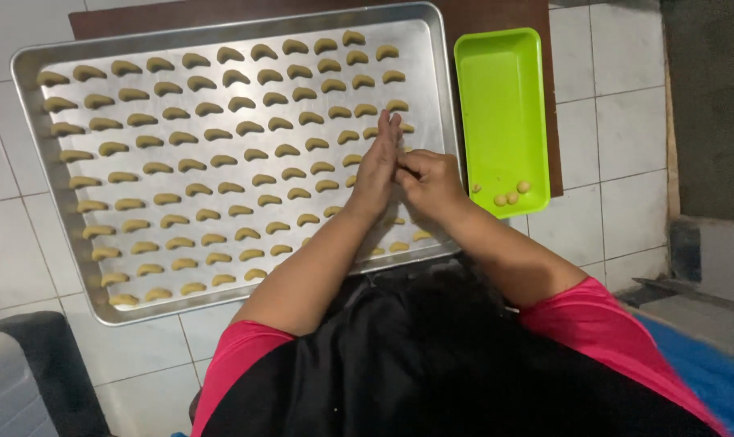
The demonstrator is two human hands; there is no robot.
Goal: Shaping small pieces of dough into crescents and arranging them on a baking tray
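A large metal baking tray (35,73) lies on the floor, filled with several rows of small crescent-shaped pale dough pieces (221,133). My left hand (377,166) and my right hand (428,180) are pressed together over the tray's right side, palms against each other, the left hand's fingers stretched flat. Whatever sits between the palms is hidden. A bright green rectangular plastic tray (500,97) stands just right of the baking tray, with three small dough balls (511,195) at its near end.
White floor tiles (626,137) surround the trays, and a dark brown board (496,12) lies under their far ends. A dark grey object (27,372) sits at the lower left. Blue fabric (707,372) shows at the lower right.
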